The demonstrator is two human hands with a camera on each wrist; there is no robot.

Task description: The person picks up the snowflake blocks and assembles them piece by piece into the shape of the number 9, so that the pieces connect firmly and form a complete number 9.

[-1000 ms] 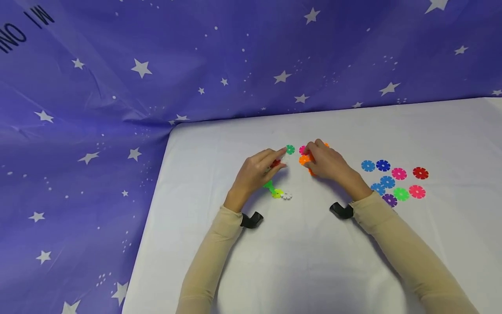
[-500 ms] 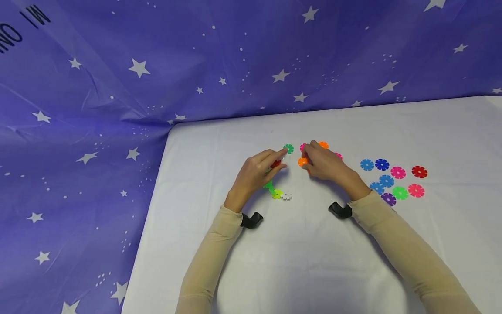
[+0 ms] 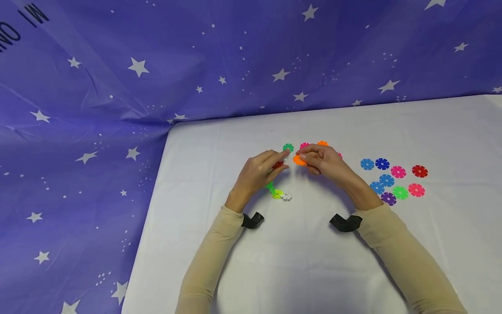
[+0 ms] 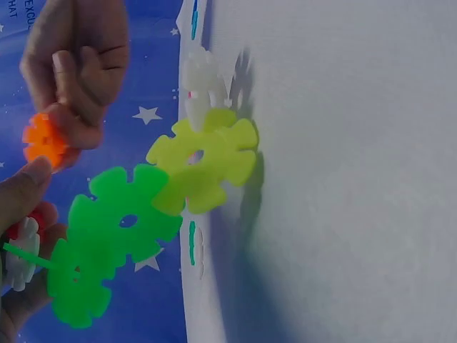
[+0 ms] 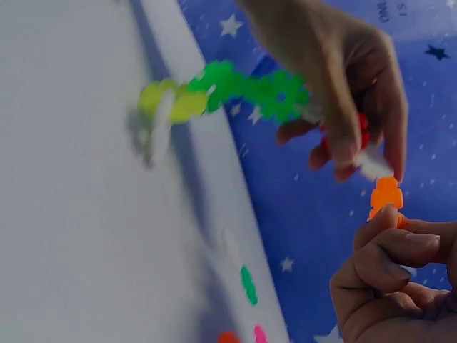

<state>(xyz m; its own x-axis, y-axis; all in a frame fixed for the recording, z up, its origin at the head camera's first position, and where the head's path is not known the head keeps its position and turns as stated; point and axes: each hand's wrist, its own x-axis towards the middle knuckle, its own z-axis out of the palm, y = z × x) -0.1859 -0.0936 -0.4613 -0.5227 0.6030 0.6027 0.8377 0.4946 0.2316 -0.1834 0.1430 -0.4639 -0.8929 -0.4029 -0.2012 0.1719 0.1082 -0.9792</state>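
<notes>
My left hand [image 3: 260, 168] pinches one end of a chain of joined plastic snowflake discs. At that end are a red disc [image 3: 278, 165] and a white disc [image 5: 374, 164], partly covered by the fingers. Below them hang green discs [image 4: 127, 214], a yellow disc [image 4: 203, 161] and a white disc [image 4: 205, 89] at the far end. Between thumb and fingers, my right hand [image 3: 329, 163] holds an orange disc [image 3: 299, 160], close to the left fingertips. In the right wrist view the orange disc is right by the white one; whether they touch, I cannot tell.
Loose discs lie behind the hands: teal green [image 3: 288, 148], pink [image 3: 304, 145] and orange [image 3: 322, 144]. To the right, several more are spread out, including a red disc [image 3: 420, 171] and a purple disc [image 3: 388, 199]. A starry purple cloth [image 3: 235, 56] borders the white table [image 3: 282, 266].
My right hand has turned and brought the orange disc slightly left, towards the left hand. Orange and pink discs behind it have come into sight. The left hand has hardly moved.
</notes>
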